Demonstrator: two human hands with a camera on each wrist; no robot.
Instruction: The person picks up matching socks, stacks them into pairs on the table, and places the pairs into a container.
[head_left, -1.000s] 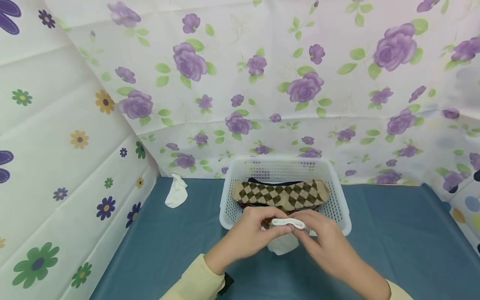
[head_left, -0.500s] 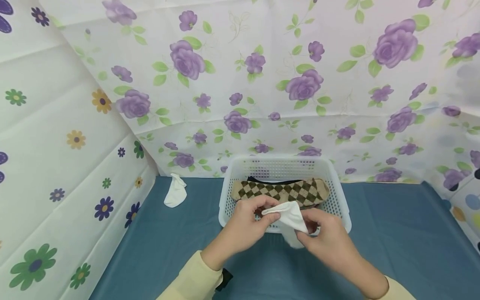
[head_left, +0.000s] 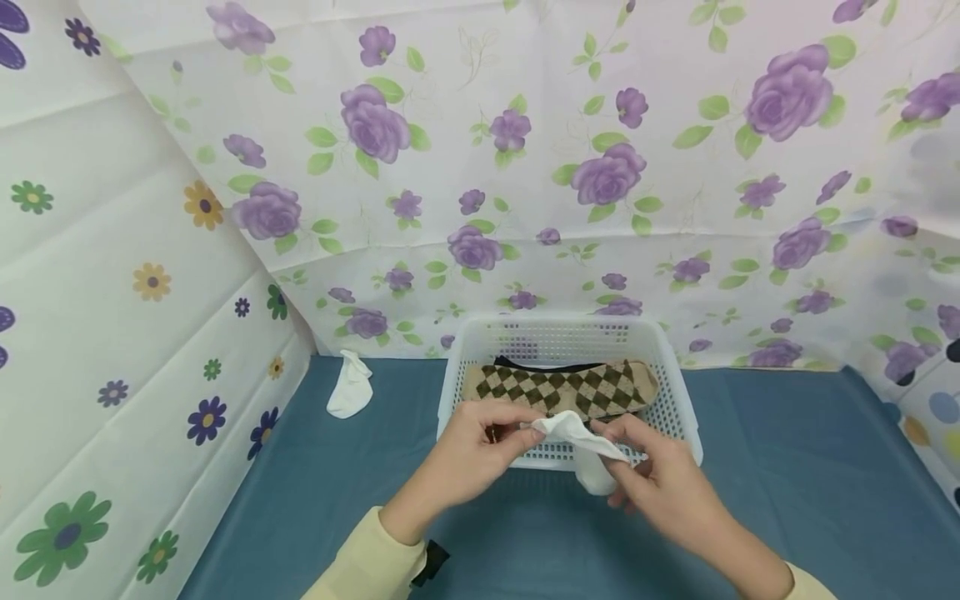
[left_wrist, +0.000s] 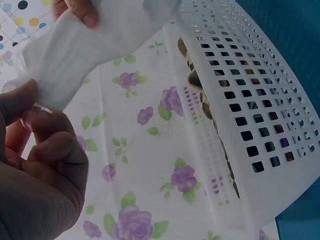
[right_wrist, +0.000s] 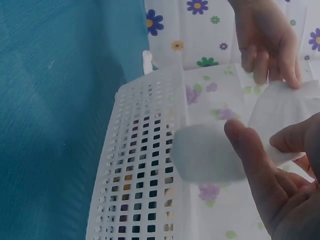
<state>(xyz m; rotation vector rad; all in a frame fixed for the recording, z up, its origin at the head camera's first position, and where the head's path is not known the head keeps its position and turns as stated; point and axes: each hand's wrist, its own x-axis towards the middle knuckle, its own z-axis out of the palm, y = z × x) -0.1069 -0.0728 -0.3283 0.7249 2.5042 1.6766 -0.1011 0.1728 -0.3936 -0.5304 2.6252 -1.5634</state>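
A white sock is stretched between my two hands above the front of the basket. My left hand pinches one side of its opening between thumb and fingers. On the other side, my right hand pinches the edge with thumb and forefinger. The toe part of the sock hangs down, close to the basket wall in the right wrist view. Seen from the left wrist, the sock spans the gap between both hands, its fabric pulled flat.
A white perforated basket stands at the back middle, holding a brown argyle knit piece and darker fabrics. Another white sock lies on the blue tabletop at the left. Flower-printed sheets enclose the back and sides.
The sock's opening, earlier folded narrow between both hands, is now spread wider. My right hand has moved slightly right and my left slightly left; the toe part has swung right.
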